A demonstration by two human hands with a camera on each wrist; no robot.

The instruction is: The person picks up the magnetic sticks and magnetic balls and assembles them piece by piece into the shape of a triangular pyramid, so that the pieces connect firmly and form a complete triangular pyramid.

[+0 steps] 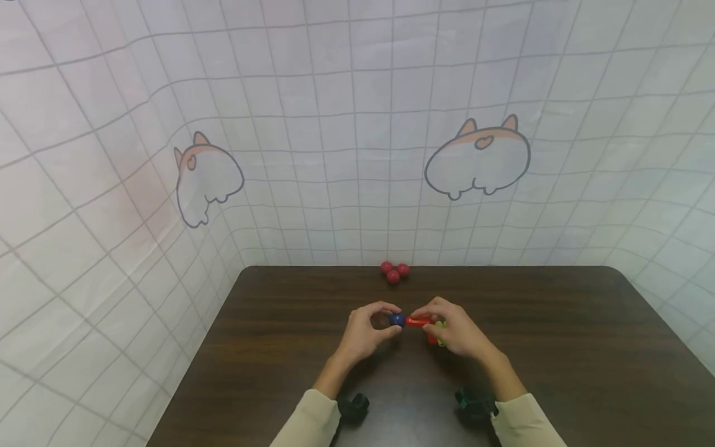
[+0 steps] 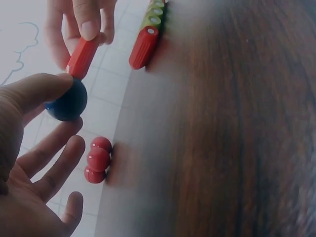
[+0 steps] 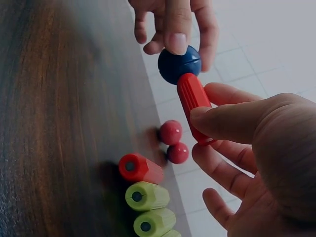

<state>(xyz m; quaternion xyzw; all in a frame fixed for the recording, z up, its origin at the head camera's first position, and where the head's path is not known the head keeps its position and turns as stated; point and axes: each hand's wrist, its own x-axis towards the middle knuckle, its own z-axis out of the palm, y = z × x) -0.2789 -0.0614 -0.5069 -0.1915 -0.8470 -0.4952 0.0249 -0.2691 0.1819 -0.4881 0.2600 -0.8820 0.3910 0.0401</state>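
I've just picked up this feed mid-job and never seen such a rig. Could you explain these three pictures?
No machine here: these are a person's two bare hands. The wide picture comes from a camera on the head, looking forward and down; the others come from a camera on each wrist. The left hand pinches a blue ball; the right hand holds a red stick whose end meets the ball. On the dark table lie three red balls and, near the right hand, another red stick beside green sticks.
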